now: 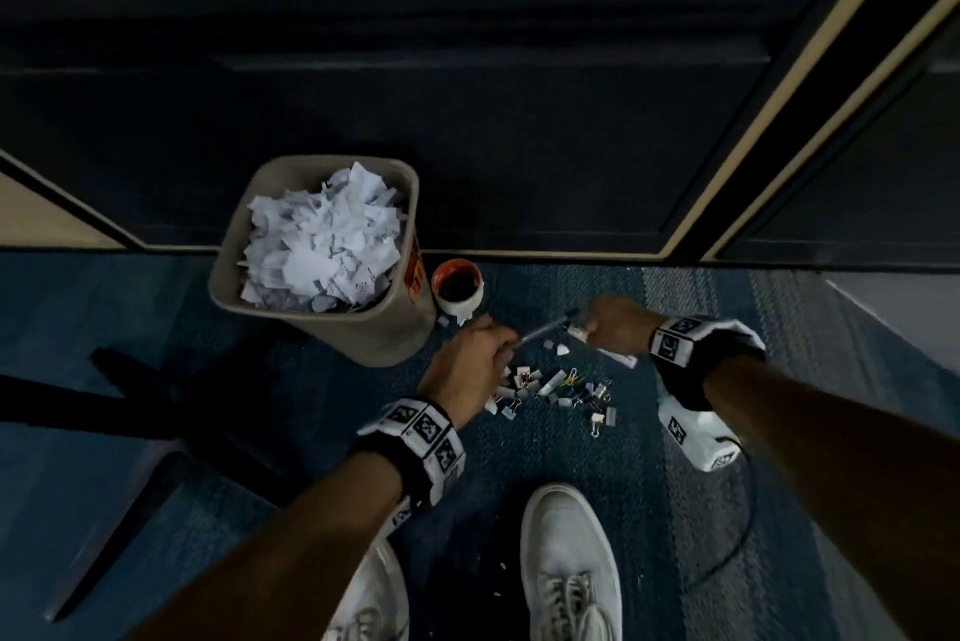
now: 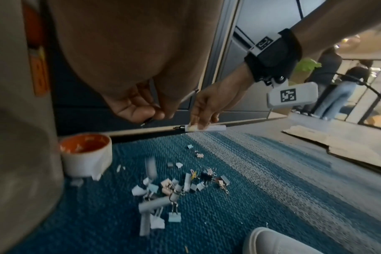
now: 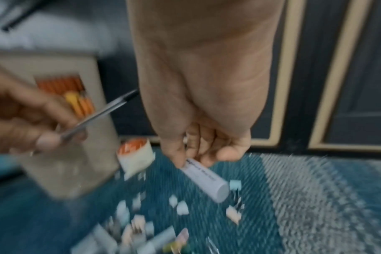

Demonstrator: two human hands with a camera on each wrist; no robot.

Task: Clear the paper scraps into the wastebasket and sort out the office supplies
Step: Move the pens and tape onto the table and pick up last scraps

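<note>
a: what's in the containers?
b: the wastebasket (image 1: 318, 256) is heaped with white paper scraps (image 1: 322, 238). just beside it, the cup (image 1: 458, 288) looks dark inside; contents unclear.

a: and the hands?
b: the left hand (image 1: 467, 360) has its fingers (image 2: 139, 110) pinched on a pen (image 3: 98, 115). the right hand (image 1: 613, 323) grips a white marker (image 3: 205, 178). binder clips (image 1: 550, 393) and 1 or 2 small scraps lie on the carpet (image 1: 545, 453) between them.

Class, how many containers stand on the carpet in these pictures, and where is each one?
2. The wastebasket, heaped with paper scraps, stands on the left near the dark wall. The small orange-lined cup stands right beside it, on its right. Others may be out of view.
</note>
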